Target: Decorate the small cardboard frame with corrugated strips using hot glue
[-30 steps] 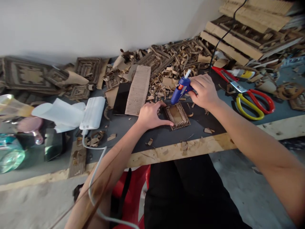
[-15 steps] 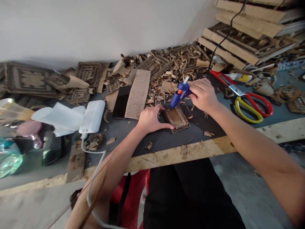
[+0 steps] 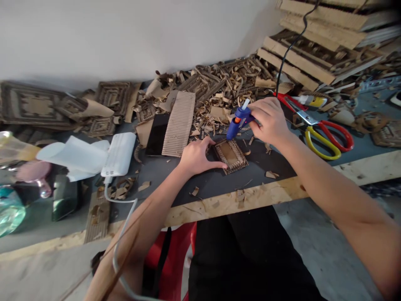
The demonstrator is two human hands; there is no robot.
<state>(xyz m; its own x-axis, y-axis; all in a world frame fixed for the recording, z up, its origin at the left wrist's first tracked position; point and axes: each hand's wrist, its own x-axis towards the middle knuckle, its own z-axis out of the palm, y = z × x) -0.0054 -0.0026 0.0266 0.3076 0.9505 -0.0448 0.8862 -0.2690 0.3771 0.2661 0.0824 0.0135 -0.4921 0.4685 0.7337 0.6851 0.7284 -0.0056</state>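
My right hand (image 3: 270, 119) is closed round the handle of a blue hot glue gun (image 3: 237, 122), with a pale glue stick jutting from its top. The gun's nozzle points down over the far edge of a small rectangular cardboard frame (image 3: 230, 155), built up of corrugated strips; whether it touches cannot be made out. Thumb and forefinger of my left hand (image 3: 196, 156) spread along the frame's left side and grip it at two corners against the table. Just left of that hand lies a ribbed cardboard sheet (image 3: 179, 125), partly covering a black flat object (image 3: 156, 138).
Cardboard scraps (image 3: 219, 113) heap up behind the frame. Red-and-yellow-handled scissors (image 3: 313, 121) lie to the right, below stacked cardboard panels (image 3: 300, 58). A black cord (image 3: 283, 58) hangs near my right hand. On the left lie a white power bank (image 3: 119, 154) with a cable and white paper (image 3: 75, 156).
The glue gun's nozzle has shifted slightly rightward along the frame's far edge. My left hand keeps its grip on the frame. The whole view has drifted a little.
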